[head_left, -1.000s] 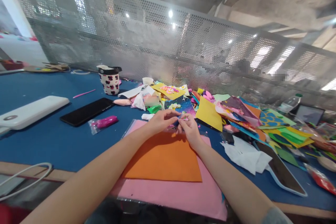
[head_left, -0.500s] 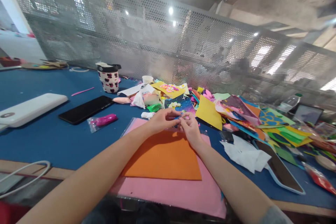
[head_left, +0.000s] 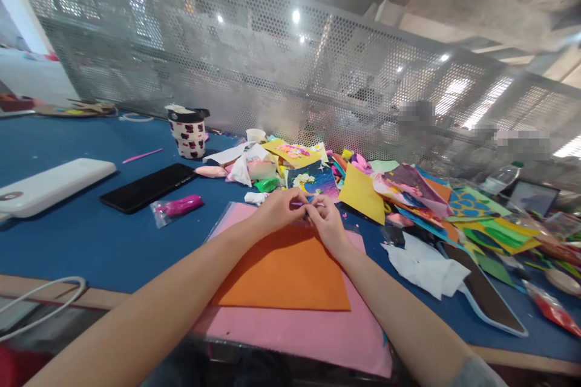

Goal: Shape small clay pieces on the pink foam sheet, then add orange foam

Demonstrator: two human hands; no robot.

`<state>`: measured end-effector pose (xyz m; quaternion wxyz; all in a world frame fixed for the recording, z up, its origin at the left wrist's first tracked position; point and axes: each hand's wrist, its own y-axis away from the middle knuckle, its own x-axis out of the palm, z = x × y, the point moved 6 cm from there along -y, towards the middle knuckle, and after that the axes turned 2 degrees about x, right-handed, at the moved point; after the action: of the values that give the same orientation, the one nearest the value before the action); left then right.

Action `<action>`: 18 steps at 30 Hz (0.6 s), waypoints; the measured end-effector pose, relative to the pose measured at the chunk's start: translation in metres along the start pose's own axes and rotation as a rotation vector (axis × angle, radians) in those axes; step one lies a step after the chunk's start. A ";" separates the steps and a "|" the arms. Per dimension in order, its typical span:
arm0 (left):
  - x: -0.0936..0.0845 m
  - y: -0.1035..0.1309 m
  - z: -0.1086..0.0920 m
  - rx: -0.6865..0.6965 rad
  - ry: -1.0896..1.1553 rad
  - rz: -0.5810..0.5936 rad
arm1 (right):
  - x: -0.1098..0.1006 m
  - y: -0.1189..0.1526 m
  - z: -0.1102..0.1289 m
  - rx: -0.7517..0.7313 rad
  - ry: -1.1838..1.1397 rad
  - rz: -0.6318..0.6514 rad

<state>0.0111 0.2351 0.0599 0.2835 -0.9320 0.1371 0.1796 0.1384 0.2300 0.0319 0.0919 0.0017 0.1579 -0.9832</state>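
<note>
My left hand (head_left: pixel 282 208) and my right hand (head_left: pixel 327 221) meet over the far edge of an orange sheet (head_left: pixel 285 275). Both are closed, thumbs and fingertips pinched together. Something tiny, perhaps purplish, shows between the fingertips, too small to name. Under the orange sheet lies a larger pink sheet (head_left: pixel 299 338) in a clear sleeve, reaching past the table's front edge. Just beyond my hands sits a dark blue and purple picture (head_left: pixel 324 178) with pale raised shapes on it.
Left are a magenta clay packet (head_left: pixel 179 206), a black phone (head_left: pixel 147 187), a white power bank (head_left: pixel 59 186) and a patterned cup (head_left: pixel 188 133). Right lie a yellow sheet (head_left: pixel 362 195), a crumpled tissue (head_left: pixel 424 263) and another phone (head_left: pixel 485 290). A perforated metal screen (head_left: pixel 263 66) stands behind.
My hands stay together above the orange sheet; the fingers have shifted slightly, with the right fingers curling more. The things on the table look unmoved.
</note>
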 end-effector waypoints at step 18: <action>0.001 0.001 -0.012 0.067 -0.201 0.027 | -0.005 -0.003 0.006 0.017 0.079 -0.009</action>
<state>0.0146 0.2269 0.0684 0.3244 -0.8973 0.1266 0.2713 0.1429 0.2323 0.0387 0.0813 0.0406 0.1531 -0.9840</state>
